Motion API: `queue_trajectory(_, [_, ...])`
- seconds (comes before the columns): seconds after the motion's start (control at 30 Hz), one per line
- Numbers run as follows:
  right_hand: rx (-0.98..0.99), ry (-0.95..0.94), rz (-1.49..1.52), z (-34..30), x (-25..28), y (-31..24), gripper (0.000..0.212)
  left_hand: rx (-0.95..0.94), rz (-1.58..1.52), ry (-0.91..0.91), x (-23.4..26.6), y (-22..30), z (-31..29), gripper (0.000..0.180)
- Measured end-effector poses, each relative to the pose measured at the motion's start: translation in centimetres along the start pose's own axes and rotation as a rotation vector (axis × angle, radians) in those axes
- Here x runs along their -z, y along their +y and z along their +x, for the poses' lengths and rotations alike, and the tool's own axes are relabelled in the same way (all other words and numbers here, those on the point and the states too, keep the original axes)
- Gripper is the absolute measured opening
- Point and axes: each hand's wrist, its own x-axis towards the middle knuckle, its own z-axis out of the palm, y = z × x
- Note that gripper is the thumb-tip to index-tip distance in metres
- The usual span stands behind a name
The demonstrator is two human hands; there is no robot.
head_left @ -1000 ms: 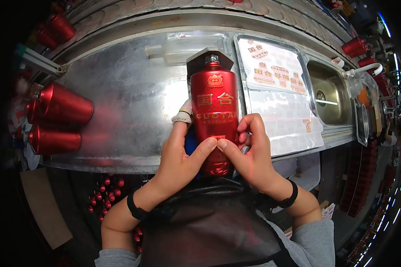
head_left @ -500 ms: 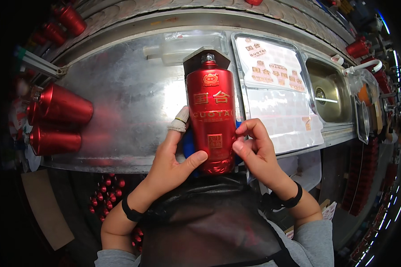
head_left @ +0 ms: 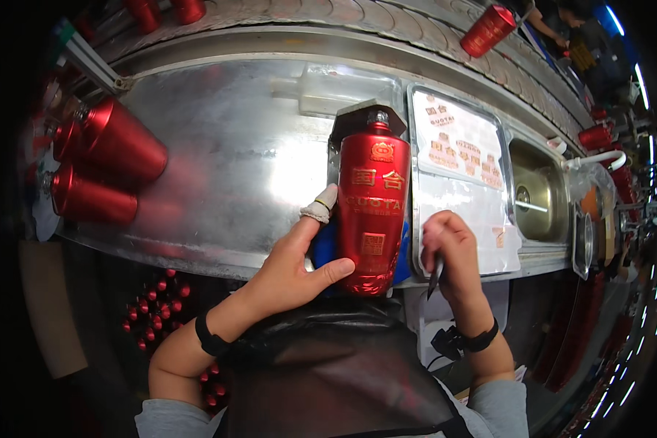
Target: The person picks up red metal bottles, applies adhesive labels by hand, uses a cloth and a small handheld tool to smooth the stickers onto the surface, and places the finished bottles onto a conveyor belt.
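Note:
A red bottle (head_left: pixel 373 219) with gold lettering and emblems lies on its back, its neck in a dark angular holder (head_left: pixel 342 125) and blue padding (head_left: pixel 324 244) under its lower part. My left hand (head_left: pixel 293 259) grips the bottle's lower left side, thumb on the front and the index finger, in a white finger cot, along the edge. Just right of the bottle, apart from it, my right hand (head_left: pixel 452 252) is closed on a thin dark pointed tool (head_left: pixel 435 279); its exact kind is unclear. Beyond that hand, decal sheets (head_left: pixel 460 212) lie in a metal tray (head_left: pixel 413 146).
Several red bottles (head_left: pixel 120 139) lie at the left of the metal counter (head_left: pixel 219 146). A clear container (head_left: pixel 350 91) lies behind the holder. At right is a sink (head_left: pixel 536 193) with a white faucet (head_left: pixel 598 159). A conveyor (head_left: pixel 387 25) along the back carries red bottles.
My right hand has left the bottle's lower right side and moved right, and a dark pointed tool now shows in it. My left hand stays on the bottle. The view has shifted slightly.

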Motion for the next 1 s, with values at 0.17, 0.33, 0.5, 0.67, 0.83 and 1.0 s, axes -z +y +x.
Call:
queue_trajectory(0.17, [-0.066, 0.162, 0.335, 0.4, 0.0, -0.3, 0.034, -0.044, 0.052, 0.016, 0.8, -0.7, -1.0, 0.09])
queue_trajectory(0.33, [0.385, 0.065, -0.254, -2.9, -6.8, -1.5, 0.047, -0.045, 0.052, 0.042, 1.6, -1.0, -1.8, 0.09])
queue_trajectory(0.5, [0.775, -0.116, -0.912, -3.5, -9.9, -2.8, 0.026, -0.087, 0.141, 0.027, 2.5, -1.0, -2.9, 0.09])
queue_trajectory(0.67, [0.899, 0.013, -1.03, -2.1, -10.9, -4.1, 0.027, -0.102, 0.11, 0.061, 2.7, -1.5, -3.9, 0.09])
queue_trajectory(0.83, [0.976, -0.157, -1.057, -2.8, -11.0, -3.4, 0.035, -0.073, 0.073, 0.042, 2.4, -1.5, -4.8, 0.091])
queue_trajectory(1.0, [1.134, -0.366, -1.123, -4.0, -10.0, -2.0, 0.036, -0.07, 0.102, 0.06, 2.6, -1.9, -5.5, 0.09])
